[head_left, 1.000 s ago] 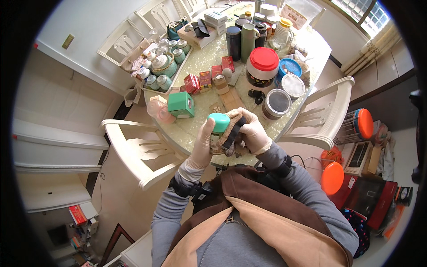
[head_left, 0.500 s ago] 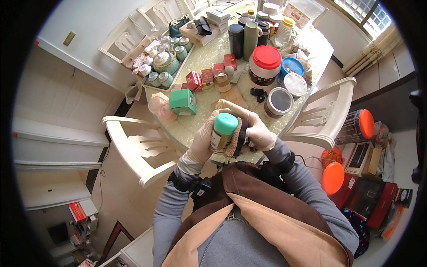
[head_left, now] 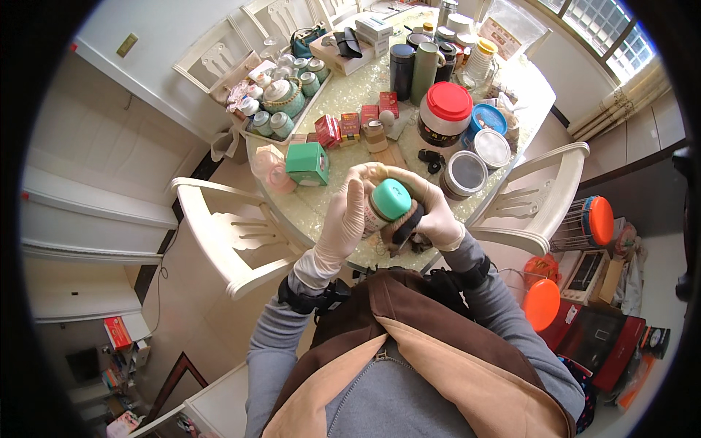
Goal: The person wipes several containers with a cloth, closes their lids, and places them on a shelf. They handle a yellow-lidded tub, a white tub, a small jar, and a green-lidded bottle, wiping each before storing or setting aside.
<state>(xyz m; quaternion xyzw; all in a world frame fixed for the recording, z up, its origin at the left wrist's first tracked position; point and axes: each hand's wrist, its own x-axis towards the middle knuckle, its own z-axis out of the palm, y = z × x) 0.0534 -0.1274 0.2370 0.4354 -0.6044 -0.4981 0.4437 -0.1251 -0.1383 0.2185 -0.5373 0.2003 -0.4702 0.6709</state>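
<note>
Over the near edge of the table, my gloved left hand (head_left: 342, 220) is closed round a jar with a teal cap (head_left: 392, 198). The jar leans, its cap tilted up and to the right; part of its pale, printed body is behind my fingers. My right hand (head_left: 441, 220), also gloved, grips a brown fuzzy pad with a dark band (head_left: 407, 229) and holds it against the jar's right side. Its exact kind is unclear. Beyond my hands are a green box (head_left: 307, 163) and a small black strapped item (head_left: 431, 159).
A red-lidded tub (head_left: 447, 106), grey-lidded canister (head_left: 465, 174), thermoses (head_left: 425, 71) and small red boxes (head_left: 328, 131) crowd the table. A tray holds a tea set (head_left: 281, 101) at the far left. White chairs (head_left: 234, 233) flank the table; an orange stool (head_left: 541, 305) is at right.
The jar has turned and tilted to the right, its cap shifting right. My left fingers have moved up round its far side. The fuzzy pad has turned and sits lower.
</note>
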